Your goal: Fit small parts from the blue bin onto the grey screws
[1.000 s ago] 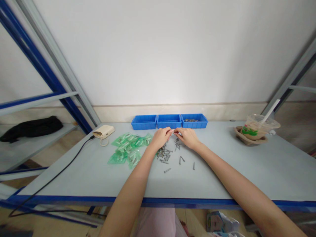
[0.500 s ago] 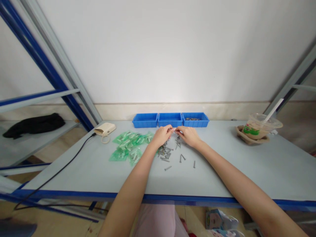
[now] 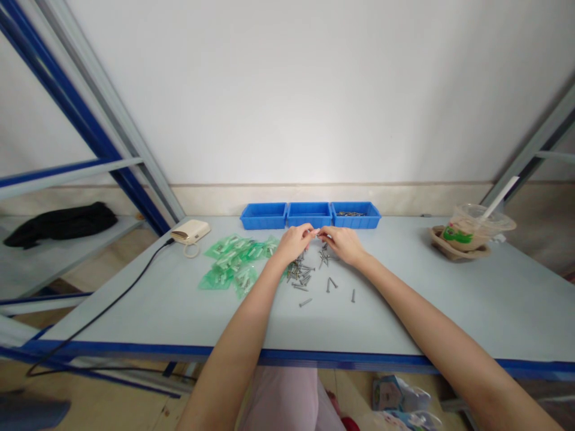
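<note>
My left hand (image 3: 293, 242) and my right hand (image 3: 341, 242) meet fingertip to fingertip above a scatter of grey screws (image 3: 309, 278) on the pale table (image 3: 404, 311). Both pinch one small pale item between them; it is too small to name. A heap of green plastic bags (image 3: 233, 263) with screws inside lies just left of my left hand. Behind the hands stand three blue bins (image 3: 309, 215) in a row; the right one holds some dark screws.
A cream device (image 3: 191, 231) with a black cable (image 3: 112, 305) sits at the back left. A plastic cup with a straw (image 3: 471, 230) rests in a holder at the right. Blue shelf posts (image 3: 85, 120) rise at the left, with a black cloth (image 3: 58, 221) on the side shelf.
The hands stay joined over the screws, with only small finger movement. The view has shifted slightly.
</note>
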Available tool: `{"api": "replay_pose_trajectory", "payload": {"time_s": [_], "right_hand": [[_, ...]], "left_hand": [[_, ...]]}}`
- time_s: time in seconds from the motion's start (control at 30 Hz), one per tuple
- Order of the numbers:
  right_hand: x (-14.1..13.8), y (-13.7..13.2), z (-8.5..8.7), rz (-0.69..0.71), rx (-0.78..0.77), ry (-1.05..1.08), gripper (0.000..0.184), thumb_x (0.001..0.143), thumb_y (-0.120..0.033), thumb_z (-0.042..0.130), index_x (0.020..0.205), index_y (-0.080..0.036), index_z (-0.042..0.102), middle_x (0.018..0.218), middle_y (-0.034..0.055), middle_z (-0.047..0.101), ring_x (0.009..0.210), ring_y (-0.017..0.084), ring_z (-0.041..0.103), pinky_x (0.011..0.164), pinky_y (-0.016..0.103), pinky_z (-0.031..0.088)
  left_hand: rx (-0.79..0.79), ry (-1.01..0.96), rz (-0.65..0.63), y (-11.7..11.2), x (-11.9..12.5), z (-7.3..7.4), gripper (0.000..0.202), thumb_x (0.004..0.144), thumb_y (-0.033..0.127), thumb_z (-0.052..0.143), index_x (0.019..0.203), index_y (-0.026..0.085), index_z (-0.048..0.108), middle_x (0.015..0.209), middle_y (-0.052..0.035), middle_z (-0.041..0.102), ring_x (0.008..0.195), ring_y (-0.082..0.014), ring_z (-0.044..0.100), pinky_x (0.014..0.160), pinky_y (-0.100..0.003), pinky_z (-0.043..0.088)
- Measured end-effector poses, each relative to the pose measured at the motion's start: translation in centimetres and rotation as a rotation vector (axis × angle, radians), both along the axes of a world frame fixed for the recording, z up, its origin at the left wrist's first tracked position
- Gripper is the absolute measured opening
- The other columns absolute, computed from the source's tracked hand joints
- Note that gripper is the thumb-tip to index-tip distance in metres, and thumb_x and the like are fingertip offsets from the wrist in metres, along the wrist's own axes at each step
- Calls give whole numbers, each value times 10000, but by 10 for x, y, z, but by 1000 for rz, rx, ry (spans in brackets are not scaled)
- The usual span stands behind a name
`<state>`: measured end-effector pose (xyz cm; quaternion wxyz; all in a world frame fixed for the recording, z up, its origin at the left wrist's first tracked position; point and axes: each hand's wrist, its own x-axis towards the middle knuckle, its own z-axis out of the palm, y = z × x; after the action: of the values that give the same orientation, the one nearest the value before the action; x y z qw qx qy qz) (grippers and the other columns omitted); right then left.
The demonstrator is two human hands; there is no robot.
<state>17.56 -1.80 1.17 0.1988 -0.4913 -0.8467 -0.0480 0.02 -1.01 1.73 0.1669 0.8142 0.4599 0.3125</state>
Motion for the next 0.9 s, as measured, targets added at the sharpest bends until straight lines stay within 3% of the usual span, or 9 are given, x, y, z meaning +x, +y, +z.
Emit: {"api": "replay_pose_trajectory", "payload": {"time_s": [0.1,0.37,0.57,0.77,0.9], "right_hand": [[0,-1,1,10,1,6,265,938,-278,335,1009,-222,584,955,37,674,834,166,601,609,230,300],[-2,-3,1,-7,10,-6,275,932,-348,347,1037,-230,572,927,33,679,799,170,601,592,232,293],[-1,-1,1,-11,-12,-22,270,936,-279,336,1001,-224,592,949,30,675,817,160,603,592,231,294],[-2,-1,0,-6,-4,-3,261,930,-340,358,1075,-225,542,926,25,680,801,172,610,596,233,298],[-2,0,-1,-9,-5,-18,243,930,-317,354,1003,-218,563,924,30,678,781,171,607,583,235,286]], "left_hand": [[-3,-21,-4,1,1,-1,312,855,440,401,832,185,580,509,35,545,502,-119,510,535,-207,346],[1,-22,11,-2,3,4,397,873,429,363,649,163,553,493,19,533,504,-112,490,554,-211,357],[-4,-29,-9,-1,2,2,261,846,396,440,868,178,581,533,28,566,514,-118,519,528,-204,351],[31,-9,13,-1,1,2,360,867,408,393,659,162,553,494,25,537,501,-107,493,538,-201,348],[47,6,19,-2,1,3,346,858,429,408,704,165,571,505,22,549,510,-111,498,530,-200,339]]}}
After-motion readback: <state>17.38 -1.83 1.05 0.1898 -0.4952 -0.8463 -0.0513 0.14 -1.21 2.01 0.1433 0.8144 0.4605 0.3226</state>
